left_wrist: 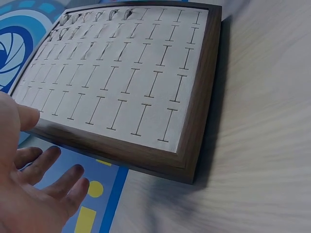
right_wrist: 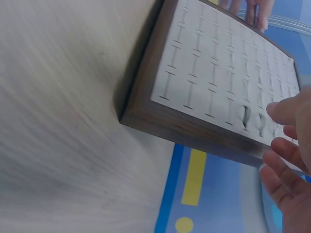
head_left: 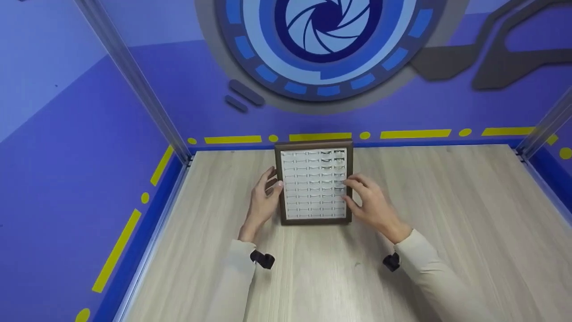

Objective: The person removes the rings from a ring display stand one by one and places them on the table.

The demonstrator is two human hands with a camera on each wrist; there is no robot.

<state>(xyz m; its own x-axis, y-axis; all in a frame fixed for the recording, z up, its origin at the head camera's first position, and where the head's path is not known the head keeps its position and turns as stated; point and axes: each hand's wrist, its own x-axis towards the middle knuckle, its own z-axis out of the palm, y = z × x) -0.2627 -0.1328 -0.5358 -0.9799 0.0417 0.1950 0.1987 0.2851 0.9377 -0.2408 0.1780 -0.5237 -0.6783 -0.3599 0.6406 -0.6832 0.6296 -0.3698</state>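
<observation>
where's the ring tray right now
In the head view, the dark wood-framed ring tray with a white slotted insert lies on the pale wooden table, centred at the far edge, between both hands.

1. A light wood-grain table (head_left: pixel 447 214) carries everything; its pale planks run across the whole surface between blue walls.
2. Metal frame posts stand at the table's two far corners, and a metal rail edges its left side.
3. Directly on the table, near the far edge and about midway across, lies a ring display tray (head_left: pixel 315 185) with a dark brown wooden frame.
4. The tray lies flat; its white insert is cut with rows of slits.
5. Several rings (left_wrist: pixel 97 17) sit in slits in the tray's far rows, towards its right side in the head view; the near rows show bare slits.
</observation>
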